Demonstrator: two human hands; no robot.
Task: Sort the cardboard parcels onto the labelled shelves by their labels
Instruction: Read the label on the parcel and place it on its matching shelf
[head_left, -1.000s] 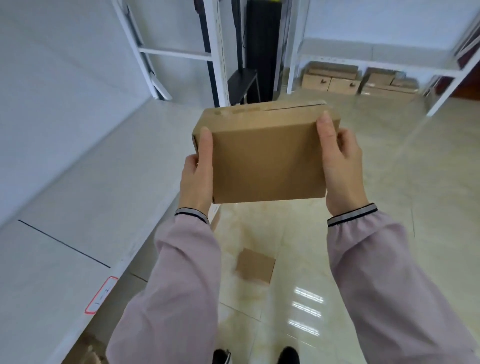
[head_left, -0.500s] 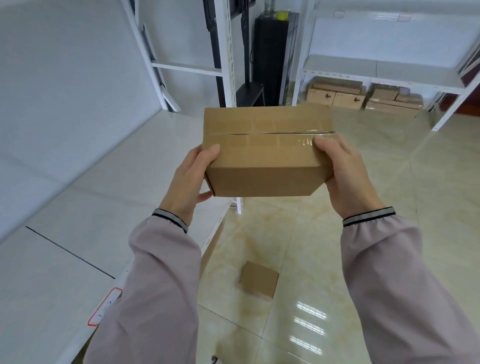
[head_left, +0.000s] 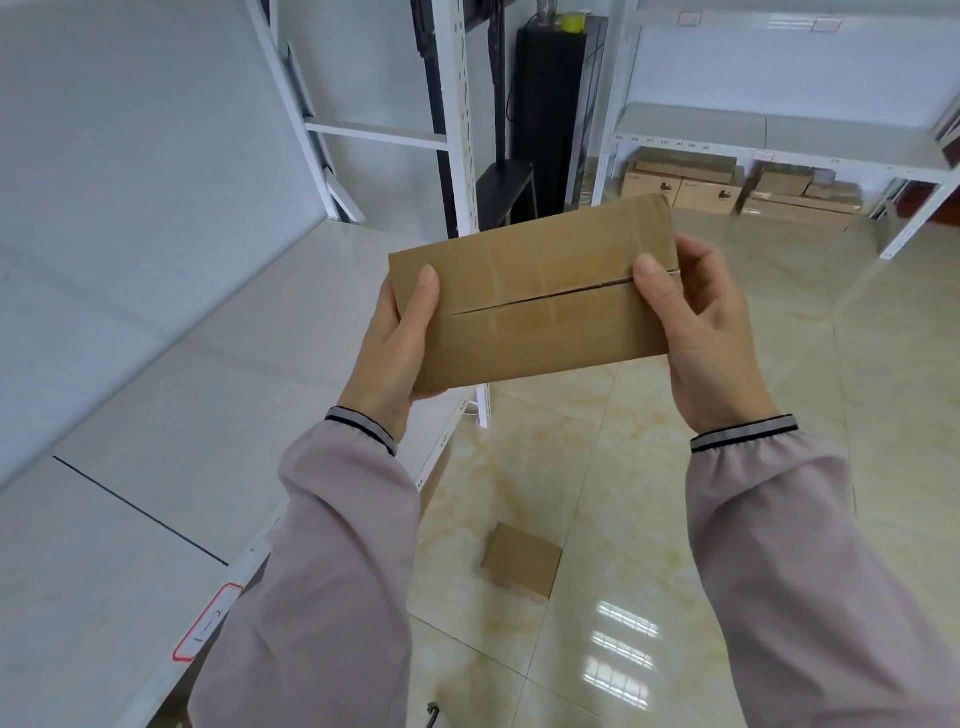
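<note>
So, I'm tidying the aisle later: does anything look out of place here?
Yes: a small cardboard parcel lies alone on the tiled floor beside the left shelf, not on any shelf. The parcel in hand looks intact.

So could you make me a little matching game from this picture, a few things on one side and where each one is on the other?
Things:
1. parcel with the taped seam
2. small flat parcel
3. stacked boxes
4. red-edged label

Places:
A. on the tiled floor, between the sleeves
B. on the front edge of the near shelf at left
C. held in both hands
D. under the far shelf

Pairs: 1-C, 2-A, 3-D, 4-B
</note>
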